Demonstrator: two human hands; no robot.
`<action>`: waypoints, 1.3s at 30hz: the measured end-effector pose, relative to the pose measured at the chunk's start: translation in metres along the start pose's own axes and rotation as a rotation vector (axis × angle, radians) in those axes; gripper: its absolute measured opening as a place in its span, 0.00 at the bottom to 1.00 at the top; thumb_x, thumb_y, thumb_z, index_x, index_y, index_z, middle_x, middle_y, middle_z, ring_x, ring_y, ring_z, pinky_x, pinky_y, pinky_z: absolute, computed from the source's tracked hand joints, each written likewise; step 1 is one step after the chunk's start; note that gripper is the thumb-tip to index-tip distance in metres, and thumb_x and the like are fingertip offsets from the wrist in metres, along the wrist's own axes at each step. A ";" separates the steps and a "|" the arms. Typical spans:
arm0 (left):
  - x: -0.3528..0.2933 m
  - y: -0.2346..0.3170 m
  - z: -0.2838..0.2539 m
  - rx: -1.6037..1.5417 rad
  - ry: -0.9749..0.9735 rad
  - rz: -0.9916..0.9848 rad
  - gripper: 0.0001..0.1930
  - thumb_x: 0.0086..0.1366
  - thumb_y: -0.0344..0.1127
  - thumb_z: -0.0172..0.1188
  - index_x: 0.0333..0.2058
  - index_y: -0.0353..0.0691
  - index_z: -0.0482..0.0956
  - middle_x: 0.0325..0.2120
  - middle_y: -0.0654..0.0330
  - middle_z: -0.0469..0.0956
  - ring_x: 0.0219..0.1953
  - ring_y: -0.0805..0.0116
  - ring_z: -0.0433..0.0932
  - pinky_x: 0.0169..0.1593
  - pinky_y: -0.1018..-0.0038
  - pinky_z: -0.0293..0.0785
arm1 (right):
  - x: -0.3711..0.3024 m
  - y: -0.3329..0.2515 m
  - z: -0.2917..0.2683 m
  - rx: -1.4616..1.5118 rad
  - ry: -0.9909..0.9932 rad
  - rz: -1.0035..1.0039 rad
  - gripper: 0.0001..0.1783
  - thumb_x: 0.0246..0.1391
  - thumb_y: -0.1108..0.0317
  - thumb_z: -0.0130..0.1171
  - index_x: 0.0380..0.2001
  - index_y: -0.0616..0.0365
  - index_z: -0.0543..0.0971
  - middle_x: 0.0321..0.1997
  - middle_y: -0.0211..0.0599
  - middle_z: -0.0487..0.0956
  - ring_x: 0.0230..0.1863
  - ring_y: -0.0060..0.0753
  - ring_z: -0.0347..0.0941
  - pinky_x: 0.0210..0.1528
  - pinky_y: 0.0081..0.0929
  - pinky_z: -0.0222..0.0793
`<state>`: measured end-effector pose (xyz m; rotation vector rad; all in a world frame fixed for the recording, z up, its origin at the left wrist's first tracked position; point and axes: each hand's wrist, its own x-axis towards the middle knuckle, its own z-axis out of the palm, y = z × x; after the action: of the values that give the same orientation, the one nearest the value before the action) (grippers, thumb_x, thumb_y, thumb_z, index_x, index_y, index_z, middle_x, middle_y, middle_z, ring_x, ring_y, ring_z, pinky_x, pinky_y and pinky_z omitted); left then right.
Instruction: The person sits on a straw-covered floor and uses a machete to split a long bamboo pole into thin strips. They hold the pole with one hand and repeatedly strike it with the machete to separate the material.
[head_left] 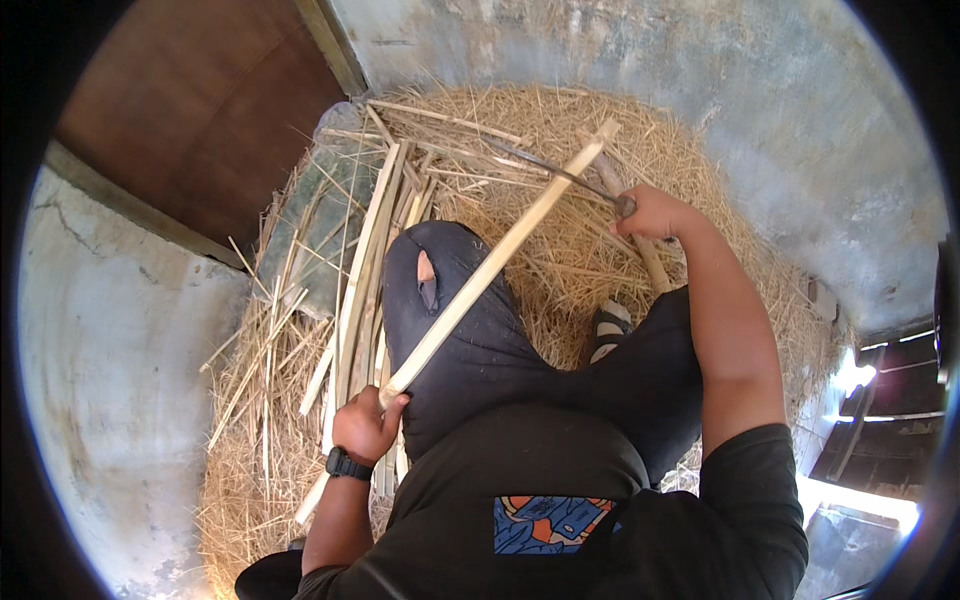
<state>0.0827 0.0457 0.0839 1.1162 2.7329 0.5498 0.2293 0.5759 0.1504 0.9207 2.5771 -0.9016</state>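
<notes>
My left hand (368,425), with a dark watch at the wrist, is closed round the near end of a long pale split-bamboo strip (490,268). The strip slants up and away to the right, passing over my left thigh. My right hand (655,213) grips the handle of a long knife (530,158). Its thin dark blade points away to the left and crosses the strip near the far end. Whether the edge bites into the strip I cannot tell. Below my right hand, a round wooden stick (652,265) lies on the straw.
Several split strips (362,290) lie in a pile along my left leg. Beside them is a grey-green stone slab (318,225). Loose straw (560,250) covers the floor. Plastered walls (640,50) and a brown door panel (210,110) enclose the corner.
</notes>
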 end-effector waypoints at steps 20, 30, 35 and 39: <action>0.004 0.003 -0.021 -0.038 -0.057 0.027 0.27 0.65 0.57 0.66 0.25 0.36 0.74 0.15 0.47 0.75 0.21 0.43 0.78 0.27 0.55 0.73 | -0.031 -0.001 0.006 0.014 0.117 -0.001 0.22 0.49 0.56 0.74 0.40 0.60 0.82 0.35 0.42 0.84 0.37 0.39 0.80 0.42 0.38 0.73; 0.002 0.001 -0.013 -0.121 -0.070 -0.001 0.27 0.65 0.56 0.67 0.24 0.36 0.73 0.14 0.47 0.74 0.21 0.42 0.77 0.27 0.56 0.72 | -0.037 -0.018 0.009 0.028 0.062 -0.075 0.27 0.51 0.55 0.72 0.47 0.65 0.81 0.41 0.50 0.84 0.44 0.44 0.80 0.49 0.40 0.73; 0.003 0.003 -0.012 -0.135 -0.081 -0.014 0.27 0.65 0.56 0.66 0.25 0.36 0.73 0.15 0.47 0.74 0.22 0.42 0.78 0.27 0.55 0.73 | -0.043 -0.039 0.008 -0.066 0.032 -0.112 0.28 0.50 0.54 0.74 0.47 0.64 0.82 0.42 0.53 0.84 0.46 0.47 0.81 0.51 0.41 0.73; 0.007 -0.006 -0.005 -0.138 -0.071 0.023 0.26 0.65 0.57 0.66 0.25 0.36 0.74 0.16 0.46 0.75 0.23 0.41 0.78 0.28 0.54 0.73 | -0.032 -0.017 -0.001 -0.003 0.009 -0.041 0.27 0.50 0.55 0.73 0.48 0.63 0.82 0.43 0.55 0.84 0.48 0.49 0.81 0.53 0.41 0.73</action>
<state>0.0724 0.0447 0.0865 1.1122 2.5816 0.6762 0.2428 0.5513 0.1727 0.8759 2.6127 -0.9069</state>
